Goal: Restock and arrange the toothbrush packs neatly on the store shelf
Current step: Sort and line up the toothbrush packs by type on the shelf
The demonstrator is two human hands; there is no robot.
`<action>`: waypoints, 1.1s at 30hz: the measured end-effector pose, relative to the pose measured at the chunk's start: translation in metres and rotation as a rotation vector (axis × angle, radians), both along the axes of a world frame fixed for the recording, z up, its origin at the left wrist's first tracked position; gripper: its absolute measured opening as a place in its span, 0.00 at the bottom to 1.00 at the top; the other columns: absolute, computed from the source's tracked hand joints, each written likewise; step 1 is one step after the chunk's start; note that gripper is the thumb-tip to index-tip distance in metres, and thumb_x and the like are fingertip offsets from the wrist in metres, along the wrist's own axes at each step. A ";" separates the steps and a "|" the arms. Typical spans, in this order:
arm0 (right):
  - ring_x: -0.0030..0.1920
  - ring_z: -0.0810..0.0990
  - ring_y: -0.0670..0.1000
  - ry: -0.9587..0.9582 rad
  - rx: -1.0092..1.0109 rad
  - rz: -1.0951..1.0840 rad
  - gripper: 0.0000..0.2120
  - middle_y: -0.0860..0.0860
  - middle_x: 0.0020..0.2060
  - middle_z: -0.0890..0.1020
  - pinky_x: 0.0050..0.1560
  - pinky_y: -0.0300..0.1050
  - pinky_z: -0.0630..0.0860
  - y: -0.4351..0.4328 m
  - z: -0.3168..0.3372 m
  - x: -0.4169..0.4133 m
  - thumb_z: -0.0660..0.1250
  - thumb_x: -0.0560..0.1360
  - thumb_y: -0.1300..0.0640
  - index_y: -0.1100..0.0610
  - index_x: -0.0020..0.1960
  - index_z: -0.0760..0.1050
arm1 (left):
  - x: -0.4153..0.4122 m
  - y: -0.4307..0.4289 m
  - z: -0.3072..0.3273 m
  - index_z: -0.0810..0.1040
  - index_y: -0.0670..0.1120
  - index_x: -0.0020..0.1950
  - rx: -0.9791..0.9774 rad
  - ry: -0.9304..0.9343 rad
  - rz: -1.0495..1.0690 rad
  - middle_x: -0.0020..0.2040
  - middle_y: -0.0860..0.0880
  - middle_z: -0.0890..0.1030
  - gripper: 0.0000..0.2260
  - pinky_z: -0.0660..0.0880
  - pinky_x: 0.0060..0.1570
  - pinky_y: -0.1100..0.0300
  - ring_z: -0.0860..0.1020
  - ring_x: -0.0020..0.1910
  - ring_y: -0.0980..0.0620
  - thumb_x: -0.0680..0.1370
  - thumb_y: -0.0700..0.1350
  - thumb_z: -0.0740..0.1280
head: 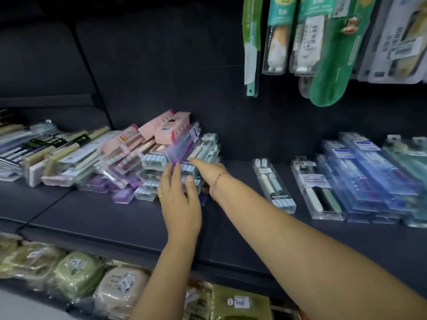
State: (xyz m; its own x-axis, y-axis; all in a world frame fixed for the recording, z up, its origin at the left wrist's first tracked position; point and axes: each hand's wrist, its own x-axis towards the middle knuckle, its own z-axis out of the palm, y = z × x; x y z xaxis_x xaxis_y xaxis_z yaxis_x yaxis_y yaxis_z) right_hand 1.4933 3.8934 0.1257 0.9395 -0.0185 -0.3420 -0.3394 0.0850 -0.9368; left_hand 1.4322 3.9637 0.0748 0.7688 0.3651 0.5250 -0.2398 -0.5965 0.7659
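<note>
— 2 hands noted. Left hand (179,199)?
— Fingers (176,174) straight, tips touching the translucent purple plastic toothbrush pack (181,147), which lies tilted just above them atop the heap of clear boxed packs (147,162) on the dark grey shelf board (104,215).
— Right hand (209,173)?
— Thumb extended toward the purple pack's lower end; other fingers hidden against the heap's side, so grip cannot be told.
— Elsewhere?
— Translucent blue plastic packs (369,172) stacked well right of both hands' fingers.

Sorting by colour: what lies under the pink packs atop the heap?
Under the pink packs: a tilted purple pack and clear striped packs. The left hand and right hand hide what lies lower.
</note>
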 end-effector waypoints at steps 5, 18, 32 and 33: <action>0.38 0.84 0.54 0.006 0.213 0.012 0.14 0.56 0.43 0.83 0.37 0.48 0.82 -0.033 -0.004 -0.017 0.72 0.73 0.57 0.62 0.56 0.79 | -0.018 -0.021 0.013 0.71 0.49 0.70 -0.250 0.016 -0.061 0.61 0.56 0.71 0.16 0.65 0.49 0.78 0.71 0.54 0.68 0.83 0.52 0.57; 0.46 0.81 0.53 -0.277 -0.569 0.059 0.17 0.53 0.44 0.83 0.47 0.43 0.75 -0.131 -0.021 -0.076 0.63 0.79 0.48 0.60 0.48 0.82 | -0.034 -0.094 0.008 0.70 0.53 0.73 -0.632 0.489 -0.462 0.65 0.50 0.77 0.21 0.76 0.57 0.57 0.78 0.60 0.52 0.80 0.51 0.65; 0.67 0.67 0.58 -0.259 -1.171 0.238 0.24 0.55 0.69 0.65 0.67 0.47 0.68 -0.149 -0.024 -0.077 0.64 0.78 0.47 0.50 0.72 0.67 | -0.021 -0.066 0.019 0.73 0.44 0.71 -0.950 0.374 -0.103 0.66 0.45 0.76 0.19 0.69 0.68 0.48 0.75 0.64 0.45 0.81 0.47 0.65; 0.68 0.67 0.58 -0.270 -1.150 0.257 0.24 0.55 0.69 0.66 0.66 0.46 0.68 -0.145 -0.023 -0.076 0.64 0.78 0.48 0.50 0.72 0.67 | -0.021 -0.065 0.020 0.74 0.45 0.70 -0.961 0.361 -0.101 0.65 0.46 0.77 0.18 0.69 0.68 0.47 0.76 0.63 0.45 0.80 0.47 0.65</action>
State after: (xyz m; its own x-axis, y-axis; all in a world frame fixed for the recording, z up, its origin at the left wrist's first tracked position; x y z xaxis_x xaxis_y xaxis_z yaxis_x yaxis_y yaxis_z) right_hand 1.4169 3.7487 0.1026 0.9991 0.0144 -0.0405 -0.0061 -0.8857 -0.4641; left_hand 1.4115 3.8989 0.0949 0.8730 0.4339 -0.2226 0.0839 0.3160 0.9451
